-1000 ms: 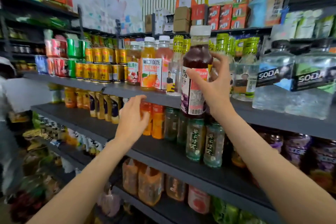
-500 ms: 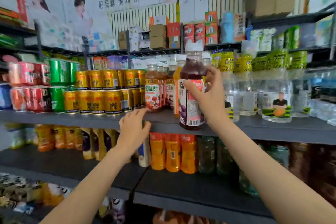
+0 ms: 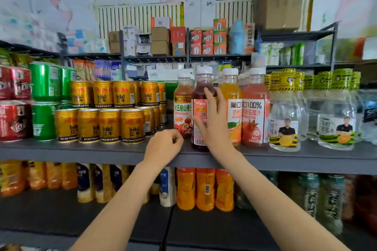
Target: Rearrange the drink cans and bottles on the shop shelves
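A dark purple juice bottle (image 3: pixel 201 91) with a white cap stands on the grey shelf (image 3: pixel 81 151), between a hawthorn juice bottle (image 3: pixel 182 108) and an orange juice bottle (image 3: pixel 232 104). My right hand (image 3: pixel 214 126) holds the dark bottle from its right side, with the thumb across the label and the fingers reaching up along the body. My left hand (image 3: pixel 163 146) rests loosely curled on the shelf's front edge, just below the hawthorn bottle, and holds nothing.
Stacked gold cans (image 3: pixel 110 124), green cans (image 3: pixel 44 87) and red cans (image 3: pixel 14 120) fill the shelf's left side. A pomegranate juice bottle (image 3: pixel 255 112) and clear water bottles (image 3: pixel 285 120) stand to the right. Orange bottles (image 3: pixel 204 189) line the shelf below.
My right hand has carried the dark bottle from in front of the shelf into the row and set it down. The left hand has risen to the shelf edge. The view has swung left.
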